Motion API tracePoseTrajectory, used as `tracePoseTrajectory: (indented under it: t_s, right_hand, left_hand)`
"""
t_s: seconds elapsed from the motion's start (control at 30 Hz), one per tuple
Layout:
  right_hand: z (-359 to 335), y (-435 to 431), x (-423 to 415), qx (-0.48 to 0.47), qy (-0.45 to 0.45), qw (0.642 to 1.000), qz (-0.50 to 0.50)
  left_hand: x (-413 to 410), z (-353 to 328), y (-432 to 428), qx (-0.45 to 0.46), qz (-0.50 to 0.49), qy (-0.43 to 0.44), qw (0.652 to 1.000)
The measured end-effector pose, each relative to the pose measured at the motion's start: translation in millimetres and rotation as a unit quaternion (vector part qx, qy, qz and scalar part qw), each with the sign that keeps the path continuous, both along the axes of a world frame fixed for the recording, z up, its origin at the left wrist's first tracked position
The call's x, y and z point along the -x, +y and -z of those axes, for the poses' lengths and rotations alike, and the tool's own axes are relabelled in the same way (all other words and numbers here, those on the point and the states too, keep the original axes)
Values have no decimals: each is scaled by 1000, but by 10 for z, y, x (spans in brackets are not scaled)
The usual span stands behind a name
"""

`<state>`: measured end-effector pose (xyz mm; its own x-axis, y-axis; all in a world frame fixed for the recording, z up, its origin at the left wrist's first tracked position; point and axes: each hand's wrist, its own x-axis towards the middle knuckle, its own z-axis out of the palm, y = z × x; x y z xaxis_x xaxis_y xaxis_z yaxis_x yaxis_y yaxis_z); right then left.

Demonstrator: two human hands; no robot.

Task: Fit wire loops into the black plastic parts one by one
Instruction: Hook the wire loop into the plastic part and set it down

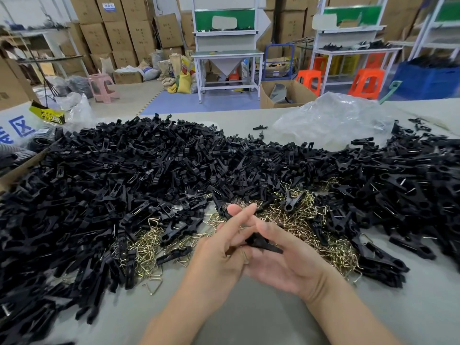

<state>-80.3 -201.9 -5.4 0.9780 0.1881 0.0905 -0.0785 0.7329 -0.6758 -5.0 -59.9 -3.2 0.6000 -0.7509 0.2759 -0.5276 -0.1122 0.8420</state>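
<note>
Left hand [219,247] and right hand [283,260] are jointly pinching one black plastic part [262,242]: matte, slim, tapering rightward.

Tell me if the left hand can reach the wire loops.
Probably yes: loops lie bare just beside the left hand, nothing between, though it holds a black part with the right hand.

The black plastic part [262,243] shows only in part, covered by fingers of the left hand [219,250] and the thumb of the right hand [286,265]; whether a wire sits in it cannot be told. Both forearms are cut by the bottom edge. The pile of black parts [124,170] runs off both sides and buries much of the wire loops [298,220].
</note>
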Motion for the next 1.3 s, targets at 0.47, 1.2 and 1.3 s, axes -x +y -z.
tracePoseTrajectory:
  t_s: [0.47, 1.2, 1.3]
  right_hand:
    - [-57, 38, -48, 7, 33, 995, 99]
    - [-478, -555, -68, -2, 79, 883, 463]
    - [-240, -224, -89, 165, 70, 871, 458]
  left_hand:
    - [-55, 15, -60, 38, -86, -46, 995]
    - [-325, 147, 43, -115, -273, -216, 930]
    - [-448, 173, 89, -181, -330, -262, 888]
